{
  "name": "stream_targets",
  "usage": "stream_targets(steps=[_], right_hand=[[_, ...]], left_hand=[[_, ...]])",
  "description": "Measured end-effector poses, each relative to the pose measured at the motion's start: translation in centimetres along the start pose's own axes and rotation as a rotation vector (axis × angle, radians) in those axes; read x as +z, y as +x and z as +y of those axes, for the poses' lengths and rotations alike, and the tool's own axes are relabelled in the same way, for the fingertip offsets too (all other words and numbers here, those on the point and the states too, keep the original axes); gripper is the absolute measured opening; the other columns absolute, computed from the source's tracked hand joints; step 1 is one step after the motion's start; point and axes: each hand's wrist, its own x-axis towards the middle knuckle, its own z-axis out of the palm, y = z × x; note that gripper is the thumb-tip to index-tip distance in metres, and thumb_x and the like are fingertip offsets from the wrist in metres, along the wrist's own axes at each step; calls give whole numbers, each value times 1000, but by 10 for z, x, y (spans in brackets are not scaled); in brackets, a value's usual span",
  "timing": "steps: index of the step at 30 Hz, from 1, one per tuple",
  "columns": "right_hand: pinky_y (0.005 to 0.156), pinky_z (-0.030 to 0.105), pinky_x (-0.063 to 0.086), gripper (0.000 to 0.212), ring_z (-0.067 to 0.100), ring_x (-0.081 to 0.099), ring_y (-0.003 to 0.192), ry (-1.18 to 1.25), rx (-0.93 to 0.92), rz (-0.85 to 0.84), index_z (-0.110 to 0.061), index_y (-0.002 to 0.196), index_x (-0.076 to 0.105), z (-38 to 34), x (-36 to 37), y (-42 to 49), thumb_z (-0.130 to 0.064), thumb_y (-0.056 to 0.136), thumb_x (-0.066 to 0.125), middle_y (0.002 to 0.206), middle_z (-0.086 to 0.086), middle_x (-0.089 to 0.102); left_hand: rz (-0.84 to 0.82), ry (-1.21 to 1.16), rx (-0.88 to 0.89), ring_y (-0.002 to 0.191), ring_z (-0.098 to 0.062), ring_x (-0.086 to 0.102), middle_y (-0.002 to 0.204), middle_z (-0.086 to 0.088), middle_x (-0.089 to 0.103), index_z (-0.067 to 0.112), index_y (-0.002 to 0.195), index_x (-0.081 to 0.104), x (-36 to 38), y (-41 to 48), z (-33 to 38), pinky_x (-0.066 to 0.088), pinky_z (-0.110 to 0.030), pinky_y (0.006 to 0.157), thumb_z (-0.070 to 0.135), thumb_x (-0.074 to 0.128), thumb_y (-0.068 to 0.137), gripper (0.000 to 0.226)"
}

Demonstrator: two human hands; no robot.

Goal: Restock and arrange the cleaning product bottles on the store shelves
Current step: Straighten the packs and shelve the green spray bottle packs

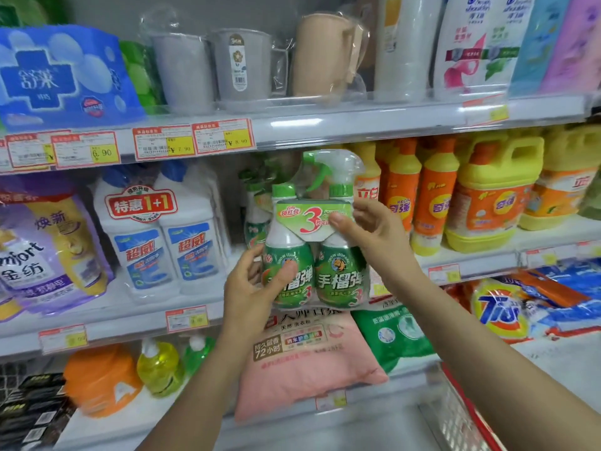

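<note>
"Twin pack (325, 278) of green spray bottles: where is it?"
"On the head view I hold it upright before the middle shelf (123, 325), in front of the gap between the white bottles (162, 242) and the orange bottles (406, 206). My left hand (250, 288) curls round the left bottle's belly, thumb across the label; my right hand (374, 229) pinches the card collar."
"Why both?"
"That holds it level, label outward. The blurred green bottles (257, 209) behind look like the same product, so I'd judge that's its slot."
</note>
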Motion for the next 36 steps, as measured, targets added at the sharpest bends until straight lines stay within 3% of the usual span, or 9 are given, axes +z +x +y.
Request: stream_targets(steps=[4,7,10,12,18,24,29,34,36], right_hand=[[80,3,46,69,-26,54,98,31,172,-434,-50,139,33,5,-40,-20,-29,85,70,117,-40,50],[76,14,54,99,-10,65,100,110,294,-596,-56,145,10,22,-63,-34,-25,74,73,117,-40,54],[77,20,56,78,-1,71,92,193,359,-532,-54,130,28,30,-75,-40,-26,70,70,87,-36,69],[81,27,57,65,5,72,91,209,388,-490,-48,123,42,31,-80,-44,-33,67,71,90,-26,73],[95,46,54,101,23,71,102,177,388,-481,-37,144,28,31,-87,-52,-45,59,83,124,10,64],[87,39,58,90,17,70,105,171,301,-498,-41,145,36,30,-81,-54,-33,67,81,129,2,60],[83,31,59,101,14,68,109,134,98,-464,-46,147,33,27,-74,-60,-21,66,88,136,-6,54],[87,33,57,43,16,69,107,257,151,-455,-25,127,60,27,-63,-58,-34,86,69,117,-2,72],[83,34,58,36,21,72,99,276,129,-399,-16,120,65,28,-59,-57,-34,88,65,109,4,75]], left_hand=[[45,-58,-202,91,-23,74,94,-4,77,22,108,68,18,-14,-6,56,-50,91,57,84,54,66],[-17,-22,-382,86,-24,75,95,-7,77,18,110,67,26,-17,-1,57,-51,86,67,84,51,79],[-199,11,-543,83,-27,75,95,-11,76,13,109,67,34,-19,10,60,-49,79,63,76,59,72],[-277,52,-570,81,-24,75,90,-10,77,14,104,70,39,-21,15,61,-43,74,64,70,61,66],[-242,74,-573,81,-24,75,90,-10,77,14,109,68,41,-27,14,61,-40,68,69,67,60,74],[-188,8,-585,86,-24,75,96,-8,77,19,113,67,32,-35,13,60,-49,79,66,68,60,71],[-167,-151,-505,94,-21,73,105,-6,76,17,115,67,27,-40,12,58,-40,82,45,73,68,55],[-79,-154,-255,79,-11,74,94,-2,77,18,120,63,26,-42,19,55,-22,62,32,77,63,60],[-88,-86,-225,88,-10,73,106,-2,75,22,127,60,27,-43,21,56,-23,68,40,80,65,67]])
